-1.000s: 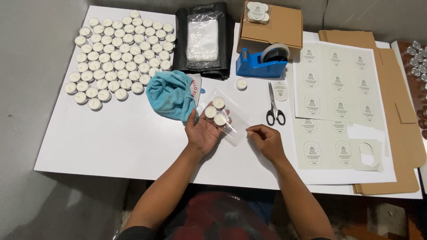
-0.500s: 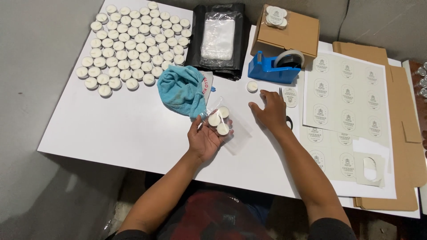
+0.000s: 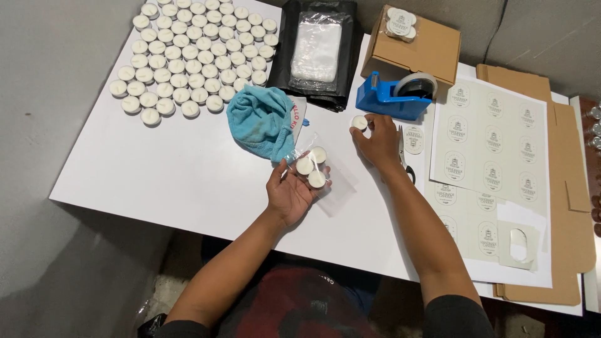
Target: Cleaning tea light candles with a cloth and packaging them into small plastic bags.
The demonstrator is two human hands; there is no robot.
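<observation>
Your right hand (image 3: 379,143) has left the surface (image 3: 175,181) near you and now pinches the lone tealight (image 3: 359,122) by the blue tape dispenser (image 3: 393,100). Left hand (image 3: 289,193) cradles the clear bag (image 3: 319,175), three tealights inside; fourth incoming.

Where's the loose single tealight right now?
In the head view, the single tealight is at the right hand's fingertips, right of centre on the white table, just below the blue tape dispenser.
</observation>
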